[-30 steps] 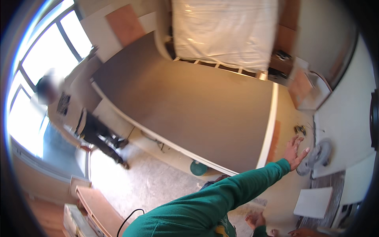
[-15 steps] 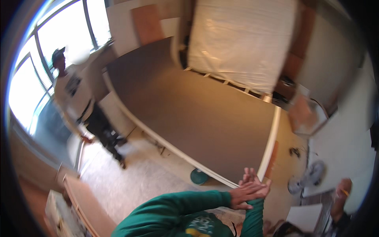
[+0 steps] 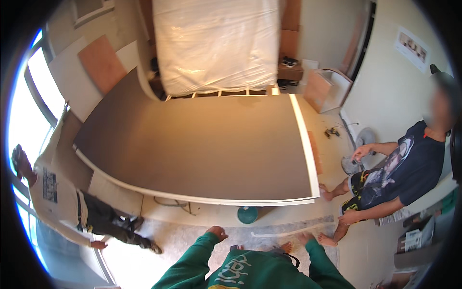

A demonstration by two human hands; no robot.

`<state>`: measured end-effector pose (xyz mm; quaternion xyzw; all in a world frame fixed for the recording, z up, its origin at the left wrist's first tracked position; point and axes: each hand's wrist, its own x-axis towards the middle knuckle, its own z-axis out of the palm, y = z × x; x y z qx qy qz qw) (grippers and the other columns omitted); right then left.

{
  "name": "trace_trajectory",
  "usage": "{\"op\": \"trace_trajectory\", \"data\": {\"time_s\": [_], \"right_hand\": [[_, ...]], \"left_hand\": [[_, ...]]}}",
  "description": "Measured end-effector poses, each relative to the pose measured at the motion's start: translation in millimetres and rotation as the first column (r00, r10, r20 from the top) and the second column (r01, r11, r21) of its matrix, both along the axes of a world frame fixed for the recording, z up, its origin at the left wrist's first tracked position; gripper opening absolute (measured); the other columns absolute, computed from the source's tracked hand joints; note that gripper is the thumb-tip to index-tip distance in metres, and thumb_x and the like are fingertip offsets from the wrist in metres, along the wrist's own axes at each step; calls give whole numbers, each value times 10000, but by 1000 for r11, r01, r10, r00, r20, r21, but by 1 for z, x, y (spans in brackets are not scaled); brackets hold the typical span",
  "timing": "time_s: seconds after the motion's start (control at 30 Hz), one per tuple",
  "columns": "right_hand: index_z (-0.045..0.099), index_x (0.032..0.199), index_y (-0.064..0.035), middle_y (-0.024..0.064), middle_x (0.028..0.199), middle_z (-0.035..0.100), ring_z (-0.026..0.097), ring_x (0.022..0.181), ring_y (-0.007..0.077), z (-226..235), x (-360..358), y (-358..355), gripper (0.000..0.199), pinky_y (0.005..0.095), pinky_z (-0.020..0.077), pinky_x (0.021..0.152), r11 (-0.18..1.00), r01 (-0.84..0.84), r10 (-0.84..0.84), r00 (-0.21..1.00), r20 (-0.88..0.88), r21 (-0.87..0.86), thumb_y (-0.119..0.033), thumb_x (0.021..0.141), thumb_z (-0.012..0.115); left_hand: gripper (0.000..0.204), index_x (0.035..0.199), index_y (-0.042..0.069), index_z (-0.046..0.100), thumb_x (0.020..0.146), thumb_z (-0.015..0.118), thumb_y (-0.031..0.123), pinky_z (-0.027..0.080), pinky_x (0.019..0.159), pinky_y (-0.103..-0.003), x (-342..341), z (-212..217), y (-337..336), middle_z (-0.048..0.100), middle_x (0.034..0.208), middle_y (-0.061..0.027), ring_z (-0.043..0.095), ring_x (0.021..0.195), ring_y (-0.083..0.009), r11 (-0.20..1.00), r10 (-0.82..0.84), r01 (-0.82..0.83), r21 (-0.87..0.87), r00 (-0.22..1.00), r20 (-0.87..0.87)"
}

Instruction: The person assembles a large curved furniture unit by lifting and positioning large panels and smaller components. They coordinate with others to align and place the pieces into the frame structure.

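1. one panel lies ahead of the left hand and right hand, its long axis running left to right across them.
2. left hand: apart from the near edge; fingers look curled, how far i cannot tell; nothing seen in it.
3. right hand: also apart, about as near as the left; blurred, opening cannot be told, nothing seen in it.
4. counts, left to right: one person, one panel, one bucket between two hands, another person.
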<state>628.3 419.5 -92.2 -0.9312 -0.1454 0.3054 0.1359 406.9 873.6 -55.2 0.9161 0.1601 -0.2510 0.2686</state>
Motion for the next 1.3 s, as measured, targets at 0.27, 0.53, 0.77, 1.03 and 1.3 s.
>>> {"op": "trace_trajectory", "data": {"time_s": [0.27, 0.53, 0.77, 1.03, 1.3], "right_hand": [[586, 1069, 14, 169, 997, 621, 574, 929, 247, -40, -63, -56, 406, 420, 428, 819, 826, 533, -558, 723, -406, -187, -347, 910, 489], [608, 946, 29, 131, 806, 635, 596, 700, 199, -19, -48, -29, 254, 355, 472, 624, 844, 533, -509, 754, -415, -66, -214, 885, 569], [625, 869, 47, 108, 661, 641, 606, 521, 163, -3, 29, -17, 163, 303, 496, 461, 882, 432, -358, 875, -326, 190, -115, 874, 621], [587, 1082, 9, 187, 638, 593, 552, 464, 266, -10, 51, 21, 232, 382, 435, 420, 736, 602, -671, 709, -218, -309, -122, 892, 588], [504, 1029, -51, 125, 704, 473, 455, 515, 249, -93, 80, -21, 316, 406, 324, 437, 622, 679, -511, -25, -859, -390, -319, 962, 351]], "left_hand": [[334, 1034, 108, 640, 711, 635, 192, 466, 915, -427, -93, -57, -10, 616, 1075, -183, 581, 1018, -373, 968, 231, -215, -132, 965, 121], [460, 1132, 144, 618, 739, 676, 376, 397, 953, -551, -106, -17, -32, 543, 1277, -134, 462, 1234, -343, 886, 461, -396, 239, 800, -383], [366, 976, 104, 676, 715, 685, 361, 485, 869, -414, -61, -70, -33, 678, 935, -125, 596, 1020, -320, 926, 376, -376, -13, 926, 2], [694, 1256, 108, 536, 707, 667, 512, 233, 1056, -578, -46, 53, -111, 343, 1407, -235, 298, 1302, -438, 689, 692, -693, 211, 716, 92], [887, 1413, 66, 349, 734, 631, 563, 162, 1097, -569, -113, 58, -91, 60, 1504, -311, 138, 1377, -473, 446, 846, -849, 283, 503, 176]]}}
